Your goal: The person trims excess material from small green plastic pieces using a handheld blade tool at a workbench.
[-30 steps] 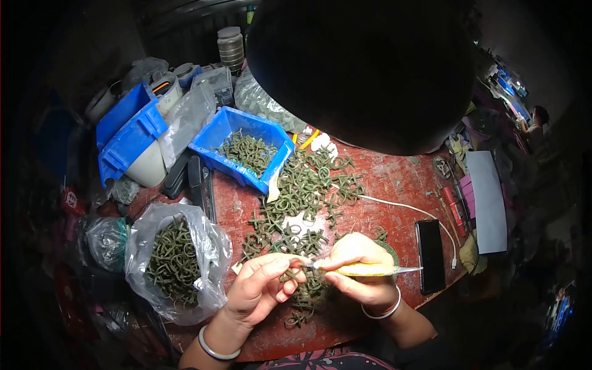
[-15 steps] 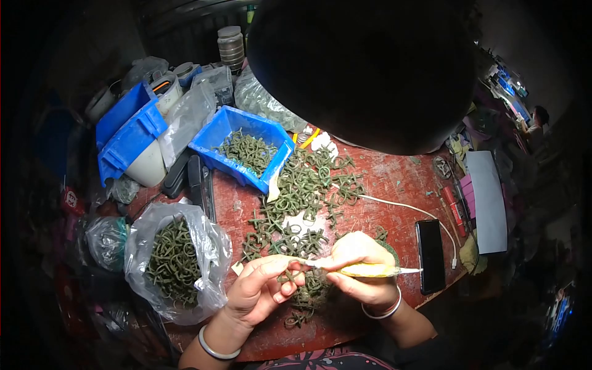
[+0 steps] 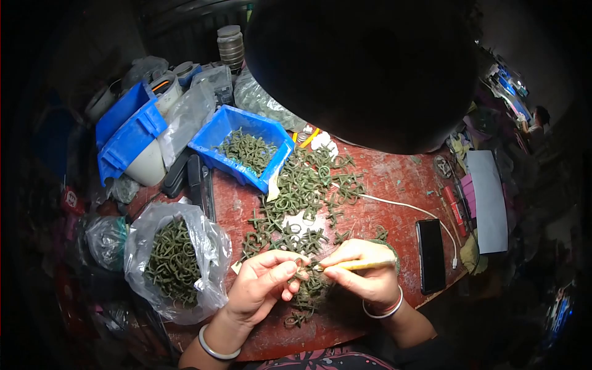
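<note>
My left hand (image 3: 262, 287) is closed in a pinch on a small dark-green ring piece (image 3: 301, 271), partly hidden by the fingertips. Between the thumb and fingers of my right hand (image 3: 367, 271) lies a slim yellow pen-like tool (image 3: 354, 265). Its thin front end points left, touching or nearly touching the piece; which of the two I cannot tell. Under and beyond both hands spreads a loose pile of similar green ring pieces (image 3: 302, 191), some with cross-shaped or knobbed tops.
A blue bin (image 3: 200, 143) and a clear plastic bag (image 3: 213, 240) hold more green pieces at the left. To the right lie a black phone (image 3: 430, 256), a white cable (image 3: 404, 205), a red marker (image 3: 453, 206) and white paper (image 3: 487, 203). A large dark round shape (image 3: 364, 74) overhangs the table (image 3: 394, 179).
The yellow tool has turned in my right hand; its pale pointed end no longer sticks out to the right. My left fingers have shifted and now pinch the ring piece near the tool's front end.
</note>
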The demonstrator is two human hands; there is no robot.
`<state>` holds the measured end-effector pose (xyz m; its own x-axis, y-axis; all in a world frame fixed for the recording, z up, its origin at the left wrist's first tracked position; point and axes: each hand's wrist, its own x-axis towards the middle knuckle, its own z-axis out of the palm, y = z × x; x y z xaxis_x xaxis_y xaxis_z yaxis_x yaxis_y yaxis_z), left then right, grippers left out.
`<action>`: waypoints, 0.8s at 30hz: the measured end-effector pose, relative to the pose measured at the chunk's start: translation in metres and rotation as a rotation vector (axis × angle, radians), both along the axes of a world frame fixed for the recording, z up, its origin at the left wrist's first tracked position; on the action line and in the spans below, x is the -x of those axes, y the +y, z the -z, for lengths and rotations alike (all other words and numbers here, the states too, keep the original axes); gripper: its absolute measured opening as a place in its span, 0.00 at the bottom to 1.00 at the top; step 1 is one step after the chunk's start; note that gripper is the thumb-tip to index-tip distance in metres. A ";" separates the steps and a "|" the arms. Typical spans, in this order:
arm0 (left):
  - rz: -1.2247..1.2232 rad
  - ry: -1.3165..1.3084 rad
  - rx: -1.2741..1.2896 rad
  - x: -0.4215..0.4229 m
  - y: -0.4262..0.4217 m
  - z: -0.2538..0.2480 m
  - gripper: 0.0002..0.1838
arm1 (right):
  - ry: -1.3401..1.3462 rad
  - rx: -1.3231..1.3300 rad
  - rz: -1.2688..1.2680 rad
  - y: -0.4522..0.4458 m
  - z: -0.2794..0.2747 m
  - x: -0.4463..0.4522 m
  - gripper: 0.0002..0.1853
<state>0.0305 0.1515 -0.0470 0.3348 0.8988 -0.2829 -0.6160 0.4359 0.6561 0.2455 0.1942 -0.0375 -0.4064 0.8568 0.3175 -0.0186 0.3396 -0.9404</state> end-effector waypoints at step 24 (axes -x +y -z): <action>0.140 -0.128 -0.106 -0.011 0.006 0.012 0.20 | 0.167 0.162 0.308 -0.007 0.020 0.011 0.03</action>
